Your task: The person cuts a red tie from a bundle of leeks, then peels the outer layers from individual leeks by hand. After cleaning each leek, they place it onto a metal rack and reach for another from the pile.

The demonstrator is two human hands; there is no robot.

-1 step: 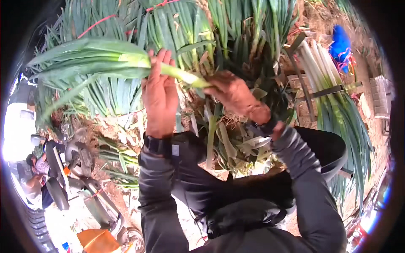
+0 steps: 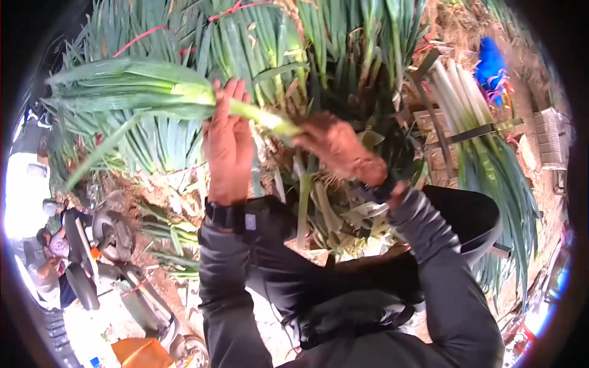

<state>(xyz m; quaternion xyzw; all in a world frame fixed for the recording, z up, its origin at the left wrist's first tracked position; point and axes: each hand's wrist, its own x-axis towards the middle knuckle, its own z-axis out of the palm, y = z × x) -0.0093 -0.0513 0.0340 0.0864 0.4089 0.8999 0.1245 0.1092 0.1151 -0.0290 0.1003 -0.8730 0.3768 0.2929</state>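
Leek [image 2: 178,92] was held at 10 o'clock of centre, near tied bundles of leeks [image 2: 245,46]. Leek and both hands had sunk slightly toward 6 o'clock since the earlier frame. Right hand [image 2: 337,147] was blurred, fingers bent at the pale end, tip hidden; could not tell whether they gripped. Left hand [image 2: 228,147] grasped the stalk between thumb and straight fingers. Long axis ran almost level: leaves pointed just past 9 o'clock, pale end just past 3.

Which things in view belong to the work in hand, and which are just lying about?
Likely work: leek held by the right hand, left hand against it; leeks by the dark bar; leek pile.
Apparently lying about: blue item; orange item; motorbike.
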